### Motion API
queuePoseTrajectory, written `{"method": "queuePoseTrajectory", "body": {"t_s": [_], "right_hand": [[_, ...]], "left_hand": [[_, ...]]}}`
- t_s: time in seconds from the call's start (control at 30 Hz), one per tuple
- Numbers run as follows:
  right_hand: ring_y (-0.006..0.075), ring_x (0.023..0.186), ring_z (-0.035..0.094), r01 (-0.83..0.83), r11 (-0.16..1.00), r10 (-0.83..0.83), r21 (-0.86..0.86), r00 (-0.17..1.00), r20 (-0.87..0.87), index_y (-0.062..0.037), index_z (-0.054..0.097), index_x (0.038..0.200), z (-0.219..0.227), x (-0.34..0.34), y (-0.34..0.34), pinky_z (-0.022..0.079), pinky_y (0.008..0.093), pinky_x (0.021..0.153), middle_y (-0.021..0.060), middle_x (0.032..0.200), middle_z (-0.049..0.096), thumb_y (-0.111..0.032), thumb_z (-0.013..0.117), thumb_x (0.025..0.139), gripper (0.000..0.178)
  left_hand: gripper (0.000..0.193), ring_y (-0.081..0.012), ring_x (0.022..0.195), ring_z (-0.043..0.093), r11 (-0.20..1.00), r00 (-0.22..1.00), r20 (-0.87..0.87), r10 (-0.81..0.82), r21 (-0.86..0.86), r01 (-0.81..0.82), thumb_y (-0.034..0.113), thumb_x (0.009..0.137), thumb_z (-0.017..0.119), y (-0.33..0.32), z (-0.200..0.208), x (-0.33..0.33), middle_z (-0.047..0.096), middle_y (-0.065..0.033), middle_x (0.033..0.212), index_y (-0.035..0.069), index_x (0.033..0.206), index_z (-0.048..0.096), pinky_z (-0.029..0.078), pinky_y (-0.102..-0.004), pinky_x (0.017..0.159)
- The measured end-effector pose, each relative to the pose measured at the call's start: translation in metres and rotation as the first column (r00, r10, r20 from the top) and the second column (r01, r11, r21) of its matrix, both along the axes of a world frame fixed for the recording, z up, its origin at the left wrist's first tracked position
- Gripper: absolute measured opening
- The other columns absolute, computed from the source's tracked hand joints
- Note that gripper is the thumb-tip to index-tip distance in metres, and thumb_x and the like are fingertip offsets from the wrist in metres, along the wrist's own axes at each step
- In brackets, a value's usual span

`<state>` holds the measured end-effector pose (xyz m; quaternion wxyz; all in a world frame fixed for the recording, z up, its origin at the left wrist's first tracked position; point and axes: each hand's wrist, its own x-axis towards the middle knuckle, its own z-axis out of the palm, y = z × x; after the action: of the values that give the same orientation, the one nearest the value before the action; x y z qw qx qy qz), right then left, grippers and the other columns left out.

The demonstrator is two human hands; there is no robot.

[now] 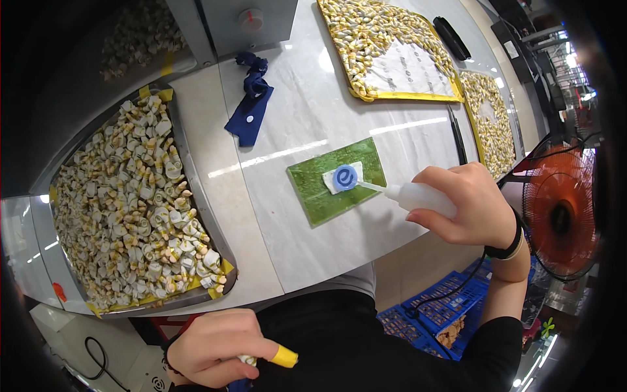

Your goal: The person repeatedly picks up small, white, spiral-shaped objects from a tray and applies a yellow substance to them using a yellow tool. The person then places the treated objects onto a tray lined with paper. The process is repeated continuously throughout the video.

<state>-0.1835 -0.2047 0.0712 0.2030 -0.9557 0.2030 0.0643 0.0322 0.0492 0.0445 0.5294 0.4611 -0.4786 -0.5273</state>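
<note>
At the right of the bench there is an orange fan; below its near edge, blue crates. Upon it lies a dark-blue cloth (it has one white dot).

Cool white light is coming from above & keeping the tabletop bright. Long glare streaks are crossing its glossy surface, w/ a round hot spot glowing nr the top. A soft shadow is falling below the white bottle & R hand. The center is looking sharp; the bg at far R is going soft & dim, w/ small lamps blowing out to white. Upper L is sinking into gloom, & the black top is losing detail. Fisheye distortion is bending straight edges; black vignetting is filling the corners.
</note>
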Motion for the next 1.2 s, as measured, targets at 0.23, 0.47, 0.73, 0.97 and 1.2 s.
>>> {"method": "queuePoseTrajectory", "body": {"t_s": [0.23,0.47,0.73,0.97,1.2], "right_hand": [[0.0318,0.052,0.059,0.046,0.998,-0.044,0.053,0.998,-0.036,-0.0043,0.06,0.082,0.002,0.002,0.001,0.045,0.0366,0.048,0.0134,0.056,0.057,-0.026,0.071,0.071,0.027],[0.0305,0.055,0.061,0.108,0.969,-0.104,0.224,0.994,-0.028,-0.0025,0.062,0.083,0.0,0.004,-0.009,0.047,0.0323,0.051,0.0143,0.058,0.059,-0.024,0.07,0.071,0.025],[0.0195,0.062,0.06,0.187,0.891,-0.209,0.414,0.978,0.007,0.0023,0.061,0.087,0.0,0.012,-0.027,0.046,0.0273,0.062,0.0105,0.067,0.06,-0.023,0.069,0.073,0.03],[0.0089,0.075,0.054,0.031,0.924,-0.171,0.382,0.926,0.336,0.0025,0.06,0.091,-0.029,0.066,-0.059,0.042,0.0218,0.062,0.0039,0.082,0.059,-0.026,0.069,0.077,0.033],[0.019,0.077,0.06,0.044,0.977,-0.122,0.21,0.92,0.372,0.0001,0.051,0.072,-0.047,0.121,-0.089,0.047,0.0307,0.066,0.0101,0.072,0.057,-0.022,0.071,0.074,0.03]], "left_hand": [[0.041,-0.0205,0.066,0.059,0.993,0.876,-0.48,-0.055,0.067,0.099,0.031,0.087,0.057,0.016,-0.029,-0.008,0.063,-0.0154,0.083,-0.008,0.099,0.06,0.048,-0.028,0.058],[0.035,-0.0184,0.054,0.053,0.987,0.86,-0.51,0.01,-0.131,-0.09,0.029,0.08,0.069,0.003,-0.04,-0.014,0.058,-0.009,0.067,-0.005,0.079,0.061,0.044,-0.0285,0.05],[0.038,-0.021,0.065,0.062,0.993,0.81,-0.583,0.067,-0.041,-0.112,0.019,0.07,0.075,0.018,-0.053,-0.016,0.063,-0.0155,0.079,-0.009,0.092,0.062,0.047,-0.0269,0.055],[0.035,-0.0212,0.067,0.063,0.979,0.863,-0.504,-0.027,-0.189,-0.08,0.013,0.072,0.074,0.005,-0.052,-0.02,0.064,-0.0164,0.082,-0.01,0.097,0.062,0.049,-0.0275,0.059],[0.037,-0.021,0.073,0.065,1.0,0.845,-0.534,0.02,-0.007,-0.027,0.007,0.067,0.078,-0.002,-0.041,-0.024,0.066,-0.0187,0.084,-0.011,0.095,0.061,0.051,-0.027,0.066]]}}
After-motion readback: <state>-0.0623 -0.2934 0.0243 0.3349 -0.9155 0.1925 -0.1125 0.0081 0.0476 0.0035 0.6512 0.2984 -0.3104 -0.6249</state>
